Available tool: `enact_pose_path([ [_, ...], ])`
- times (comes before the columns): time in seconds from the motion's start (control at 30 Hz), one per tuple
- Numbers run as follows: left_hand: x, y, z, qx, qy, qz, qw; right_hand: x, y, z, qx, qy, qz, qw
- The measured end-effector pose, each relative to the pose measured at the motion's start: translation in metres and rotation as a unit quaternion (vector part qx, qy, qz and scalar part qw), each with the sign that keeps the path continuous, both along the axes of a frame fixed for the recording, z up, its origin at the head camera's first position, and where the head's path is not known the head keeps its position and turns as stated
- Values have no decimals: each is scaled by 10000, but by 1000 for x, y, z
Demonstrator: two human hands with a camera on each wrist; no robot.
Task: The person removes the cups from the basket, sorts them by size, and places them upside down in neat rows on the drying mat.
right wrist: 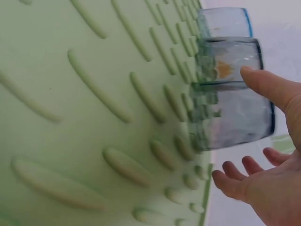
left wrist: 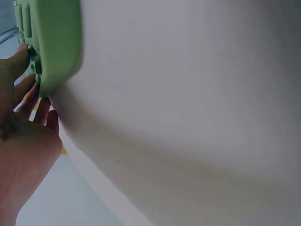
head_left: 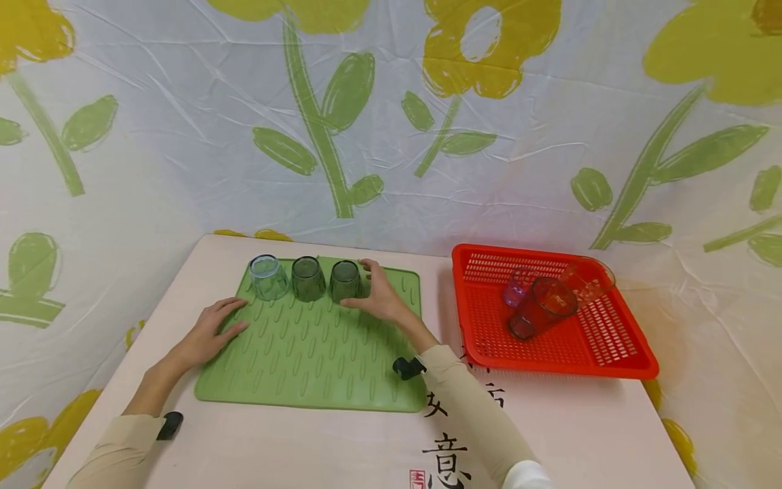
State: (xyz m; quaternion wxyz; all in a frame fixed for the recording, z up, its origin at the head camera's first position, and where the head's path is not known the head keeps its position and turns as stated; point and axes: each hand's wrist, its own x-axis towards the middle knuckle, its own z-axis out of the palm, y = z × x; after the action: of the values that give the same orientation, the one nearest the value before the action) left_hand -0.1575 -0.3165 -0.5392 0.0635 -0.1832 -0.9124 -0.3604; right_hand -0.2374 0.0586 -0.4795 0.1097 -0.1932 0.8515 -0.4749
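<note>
Three glass tumblers stand in a row along the back of a green ridged mat (head_left: 293,360): a clear bluish tumbler (head_left: 269,278) at left, a grey tumbler (head_left: 308,280) in the middle and another grey tumbler (head_left: 345,282) at right. My right hand (head_left: 381,295) is beside the right tumbler, thumb in front and fingers behind. In the right wrist view the fingers of that hand (right wrist: 268,146) are spread, with a gap between them and the nearest tumbler (right wrist: 235,117). At the mat's left edge my left hand (head_left: 210,329) rests with loosely bent fingers, holding nothing.
A red plastic basket (head_left: 556,365) stands on the table to the right of the mat. Inside lie a tall dark glass (head_left: 531,316), a small purplish glass (head_left: 516,288) and a clear glass (head_left: 589,278). A flower-patterned cloth (head_left: 391,183) hangs behind the table.
</note>
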Motion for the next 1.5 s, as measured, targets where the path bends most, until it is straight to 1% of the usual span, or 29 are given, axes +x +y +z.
enact_pose_path([
  [0.13,0,-2,-2,22,22,-22,10000,8,8,13,96,-24,24,9999],
  [0.37,-1,-1,-1,-20,-166,11,9999,23,24,39,92,-70,2,9999],
  [0.47,-1,0,-1,-16,-133,-21,9999,28,33,49,76,8,9,10000],
  [0.6,-2,1,-1,6,-21,-70,10000,33,45,58,21,290,-2,9996],
  [0.8,-1,1,-1,22,-12,-52,10000,35,62,64,-126,544,-82,9984],
  [1.0,-1,2,-1,6,12,-39,10000,40,79,69,-299,610,-74,9977],
  [1.13,-1,2,-1,20,-17,-26,10000,43,90,75,-210,774,-186,9966],
  [1.27,-1,1,-1,12,-67,-1,10000,44,103,84,-110,971,-351,9946],
  [1.4,-1,0,-2,9,-102,-1,9999,44,119,93,-13,968,-504,9940],
  [1.5,-1,1,-1,23,-140,-12,9999,42,132,100,169,917,-623,9937],
])
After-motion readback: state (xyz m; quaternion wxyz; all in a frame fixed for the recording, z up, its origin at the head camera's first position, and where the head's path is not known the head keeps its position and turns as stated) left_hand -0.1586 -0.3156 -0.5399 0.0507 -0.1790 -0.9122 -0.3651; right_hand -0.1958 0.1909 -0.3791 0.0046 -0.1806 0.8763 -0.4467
